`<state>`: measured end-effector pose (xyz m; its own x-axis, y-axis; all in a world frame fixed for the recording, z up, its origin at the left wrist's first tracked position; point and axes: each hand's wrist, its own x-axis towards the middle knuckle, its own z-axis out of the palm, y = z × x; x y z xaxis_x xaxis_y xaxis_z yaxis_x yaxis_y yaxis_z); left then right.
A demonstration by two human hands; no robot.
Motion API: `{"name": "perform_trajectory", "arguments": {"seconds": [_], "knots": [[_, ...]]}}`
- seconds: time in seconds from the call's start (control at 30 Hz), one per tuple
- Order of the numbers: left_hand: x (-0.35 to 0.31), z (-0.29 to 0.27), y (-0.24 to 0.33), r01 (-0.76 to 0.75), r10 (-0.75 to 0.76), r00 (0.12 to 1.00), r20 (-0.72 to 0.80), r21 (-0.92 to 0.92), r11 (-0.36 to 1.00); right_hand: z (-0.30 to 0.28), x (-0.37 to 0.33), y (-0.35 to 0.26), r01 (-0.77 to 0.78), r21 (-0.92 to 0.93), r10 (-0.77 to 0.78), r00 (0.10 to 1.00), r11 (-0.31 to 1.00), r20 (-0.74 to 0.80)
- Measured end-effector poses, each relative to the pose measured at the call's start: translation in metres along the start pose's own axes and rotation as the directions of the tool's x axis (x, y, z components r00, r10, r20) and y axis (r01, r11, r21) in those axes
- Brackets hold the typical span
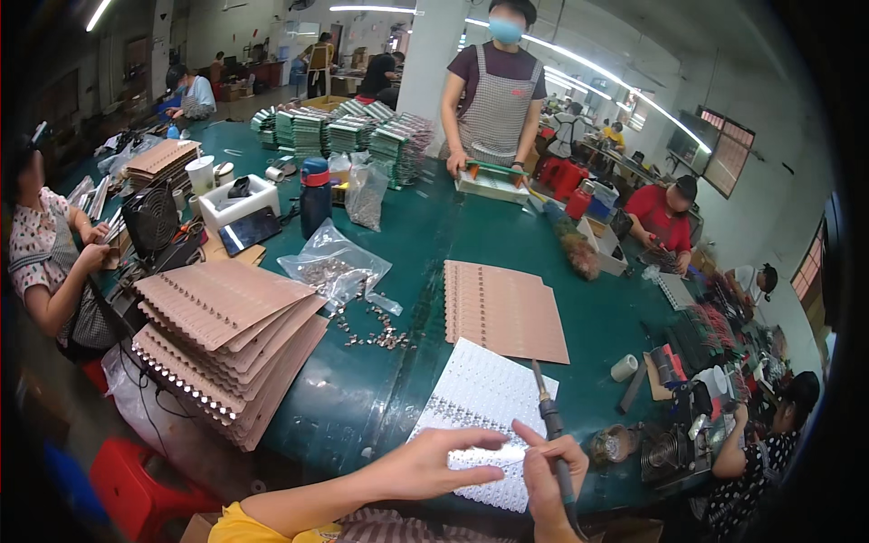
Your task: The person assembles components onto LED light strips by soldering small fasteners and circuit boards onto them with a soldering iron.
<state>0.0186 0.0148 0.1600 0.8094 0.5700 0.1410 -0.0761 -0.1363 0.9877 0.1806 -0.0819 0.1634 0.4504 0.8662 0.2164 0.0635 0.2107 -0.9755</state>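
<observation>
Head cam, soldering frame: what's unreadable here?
- Soldering iron tip: too small to tell whether it touches the white panel.
- Near edge of the panel: hidden under the left hand and right hand.
- Small metal parts by the clear bag: too small to identify.
- Iron's cable: cut off by the lower edge.

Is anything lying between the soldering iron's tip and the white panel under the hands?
Nothing visible. The right hand holds the soldering iron tip-up over the white panel, and the left hand rests flat on the panel's near edge, beside the iron, not under it.
</observation>
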Motion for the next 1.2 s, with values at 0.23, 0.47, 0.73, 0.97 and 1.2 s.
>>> {"name": "perform_trajectory", "arguments": {"seconds": [0.23, 0.47, 0.73, 0.97, 1.2], "knots": [[0.014, 0.012, -0.015, 0.176, -0.148, 0.972, 0.184, -0.151, 0.973, -0.006, -0.006, 0.022, -0.064, 0.001, 0.064, 0.997, 0.998, -0.034], [0.01, 0.018, -0.026, -0.175, 0.249, 0.938, -0.242, 0.291, 0.941, 0.006, -0.008, 0.018, 0.032, -0.065, -0.039, 0.994, 0.997, -0.101], [0.001, 0.017, -0.028, -0.232, 0.402, 0.873, -0.277, 0.488, 0.841, 0.018, -0.004, 0.028, -0.021, 0.111, 0.023, 1.0, 0.994, -0.015], [0.001, 0.013, -0.023, -0.252, 0.398, 0.871, -0.288, 0.433, 0.865, 0.016, -0.002, 0.025, -0.037, 0.168, 0.032, 0.999, 0.985, 0.032], [-0.002, 0.016, -0.016, -0.219, 0.317, 0.883, -0.346, 0.293, 0.931, 0.013, -0.009, 0.019, -0.062, 0.235, 0.051, 0.997, 0.97, 0.055]]}}
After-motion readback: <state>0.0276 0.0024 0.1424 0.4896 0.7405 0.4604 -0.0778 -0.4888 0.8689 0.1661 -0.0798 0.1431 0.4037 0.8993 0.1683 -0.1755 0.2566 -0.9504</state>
